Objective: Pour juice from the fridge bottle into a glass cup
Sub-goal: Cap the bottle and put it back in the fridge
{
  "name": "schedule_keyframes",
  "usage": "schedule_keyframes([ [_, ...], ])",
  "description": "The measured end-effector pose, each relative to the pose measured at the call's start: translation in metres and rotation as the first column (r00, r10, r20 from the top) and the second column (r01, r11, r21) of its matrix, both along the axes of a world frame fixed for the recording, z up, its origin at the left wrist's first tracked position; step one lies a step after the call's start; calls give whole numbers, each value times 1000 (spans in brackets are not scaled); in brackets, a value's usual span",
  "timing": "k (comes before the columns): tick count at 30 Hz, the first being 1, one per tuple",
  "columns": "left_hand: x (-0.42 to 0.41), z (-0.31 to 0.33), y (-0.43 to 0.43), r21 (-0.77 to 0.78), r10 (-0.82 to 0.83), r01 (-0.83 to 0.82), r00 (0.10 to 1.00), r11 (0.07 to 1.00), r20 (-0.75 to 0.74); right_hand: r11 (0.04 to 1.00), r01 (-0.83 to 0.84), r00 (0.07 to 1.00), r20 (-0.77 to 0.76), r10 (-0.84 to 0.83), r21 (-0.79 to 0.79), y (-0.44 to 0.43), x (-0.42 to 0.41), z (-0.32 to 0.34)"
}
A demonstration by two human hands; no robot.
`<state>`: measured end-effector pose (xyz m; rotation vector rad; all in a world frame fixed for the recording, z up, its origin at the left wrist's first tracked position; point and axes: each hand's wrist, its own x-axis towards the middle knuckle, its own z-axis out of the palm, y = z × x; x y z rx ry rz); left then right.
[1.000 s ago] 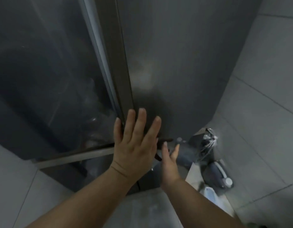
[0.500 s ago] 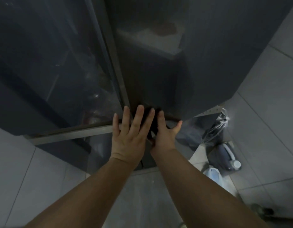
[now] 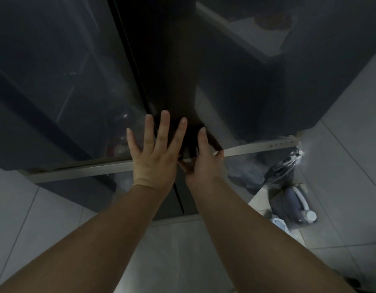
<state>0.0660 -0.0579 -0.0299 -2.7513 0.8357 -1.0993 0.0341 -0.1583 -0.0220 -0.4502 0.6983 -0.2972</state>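
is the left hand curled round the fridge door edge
No, the left hand lies flat, spread open, on the left fridge door; the right hand grips the edge of the right fridge door.

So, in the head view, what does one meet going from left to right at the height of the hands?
First the left door → left hand → right hand, gripping the edge of the right door → black bag → tiles.

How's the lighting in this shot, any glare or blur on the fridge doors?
Head view: dim throughout; the glossy left fridge door carries faint glare; the edge of the right fridge door is near black; left hand and right hand look sharp.
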Motion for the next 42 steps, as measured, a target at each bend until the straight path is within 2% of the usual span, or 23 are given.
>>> schedule_keyframes([
  [5, 14, 10, -6, 71, 83, -69, 974, 995, -212, 1000, 12, 999, -40, -12, -6, 0, 23, 1],
  [8, 23, 22, -10, 142, 165, -121, 918, 982, -359, 999, 22, 999, -37, -21, 28, -4, 36, 3],
  [12, 28, 28, -14, 219, 225, -136, 857, 966, -463, 1000, -14, 996, -91, 13, -3, -9, 41, 2],
  [17, 23, 35, -20, 295, 301, -173, 829, 940, -471, 995, -80, 991, -114, 74, -54, -10, 39, 5],
  [21, 9, 39, -22, 282, 323, -212, 838, 936, -440, 955, -267, 958, -145, 247, -131, -22, 21, 7],
  [25, -14, 48, -33, 223, 312, -232, 832, 947, -459, 886, -330, 942, -168, 289, -325, -45, -9, 12],
  [27, -27, 50, -44, 179, 248, -183, 841, 967, -481, 805, -307, 952, -171, 255, -508, -52, -28, 18],
  [28, -35, 52, -51, 156, 205, -146, 850, 977, -486, 706, -266, 964, -169, 206, -657, -56, -38, 18],
  [30, -49, 55, -65, 98, 110, -71, 866, 993, -488, 349, -243, 970, -221, 102, -905, -68, -58, 20],
  [31, -55, 56, -72, 63, 56, -29, 876, 998, -479, 154, -281, 960, -277, 44, -947, -75, -68, 20],
  [32, -62, 58, -77, 41, 11, 8, 888, 999, -460, 11, -335, 942, -336, -13, -942, -82, -80, 23],
  [35, -85, 63, -87, 41, -102, 132, 896, 990, -432, -238, -398, 915, -364, -174, -886, -98, -125, 34],
  [38, -117, 72, -100, 46, -237, 281, 878, 959, -416, -285, -470, 869, -380, -317, -836, -105, -181, 40],
  [42, -180, 88, -127, -25, -443, 473, 803, 881, -399, -217, -527, 786, -375, -491, -821, -110, -271, 55],
])
